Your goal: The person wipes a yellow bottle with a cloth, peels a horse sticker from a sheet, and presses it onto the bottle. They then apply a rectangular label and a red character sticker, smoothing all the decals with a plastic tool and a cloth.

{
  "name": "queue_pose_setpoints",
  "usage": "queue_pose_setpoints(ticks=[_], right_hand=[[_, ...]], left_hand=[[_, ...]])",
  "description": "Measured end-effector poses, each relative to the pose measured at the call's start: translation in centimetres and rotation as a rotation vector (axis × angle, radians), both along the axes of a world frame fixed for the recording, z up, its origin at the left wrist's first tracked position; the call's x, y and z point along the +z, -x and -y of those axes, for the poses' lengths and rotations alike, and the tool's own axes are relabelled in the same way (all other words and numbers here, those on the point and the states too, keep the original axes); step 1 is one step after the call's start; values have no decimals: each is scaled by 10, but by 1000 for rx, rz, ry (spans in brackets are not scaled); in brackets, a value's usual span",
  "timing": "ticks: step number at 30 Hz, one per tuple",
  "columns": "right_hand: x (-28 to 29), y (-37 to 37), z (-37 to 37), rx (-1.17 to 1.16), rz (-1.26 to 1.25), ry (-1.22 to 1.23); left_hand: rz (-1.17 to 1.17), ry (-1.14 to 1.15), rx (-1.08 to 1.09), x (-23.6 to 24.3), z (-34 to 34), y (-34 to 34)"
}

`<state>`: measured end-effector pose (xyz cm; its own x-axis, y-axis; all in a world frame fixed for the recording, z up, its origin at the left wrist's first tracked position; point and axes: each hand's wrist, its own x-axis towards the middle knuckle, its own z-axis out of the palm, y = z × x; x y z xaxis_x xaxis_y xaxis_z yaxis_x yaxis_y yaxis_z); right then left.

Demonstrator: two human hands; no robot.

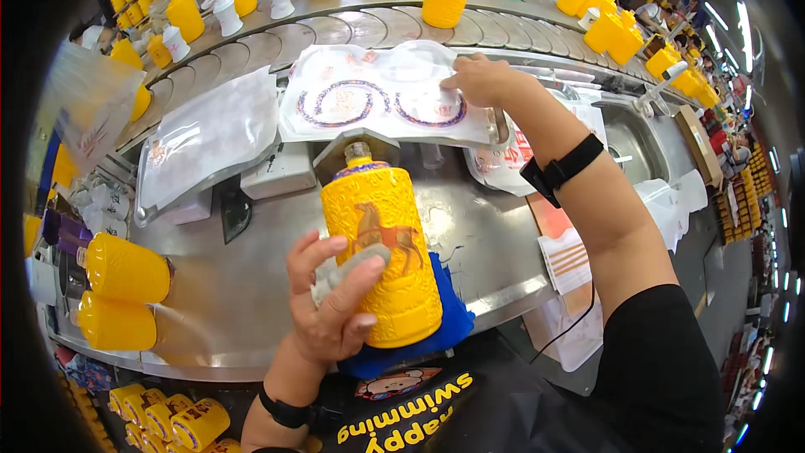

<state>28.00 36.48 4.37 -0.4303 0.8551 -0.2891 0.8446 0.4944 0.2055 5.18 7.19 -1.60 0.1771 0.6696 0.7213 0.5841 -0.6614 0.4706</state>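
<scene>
My left hand (pixel 335 302) grips a yellow embossed bottle (pixel 387 302) with a brown horse picture on its front. Grey coverings sit on some of its fingers. The bottle leans away from me, its base over a blue cloth (pixel 449 306) and its neck beside a grey metal bracket. A band of purple-blue pattern rings its shoulder. Farther off, my right hand (pixel 490 82) is down on a wet-looking white sheet (pixel 335 63), fingers closed at the end of a curved, patterned decal strip (pixel 432 124). Another curled decal strip (pixel 323 123) lies on the sheet's left.
Two yellow bottles (pixel 126 268) lie on the steel table at left. A tray with a pale sheet (pixel 210 138) stands behind them. Beyond runs a curved conveyor (pixel 360 27) carrying yellow and white bottles. A sink (pixel 629 143) is at right; more yellow bottles (pixel 199 424) lie below left.
</scene>
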Motion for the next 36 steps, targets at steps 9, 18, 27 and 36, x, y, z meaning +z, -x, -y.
queue_pose_setpoints(ticks=[9,18,27,36], right_hand=[[1,-16,-93,-109,12,-75],[-18,-29,-111,24,-201,-34],[-7,-51,-72,-253,-437,265],[-13,-63,-76,-155,-464,325]], left_hand=[[42,82,-53,-6,2,6],[71,87,-71,-8,2,7],[121,87,-63,-10,1,3],[146,93,-56,-12,3,3]])
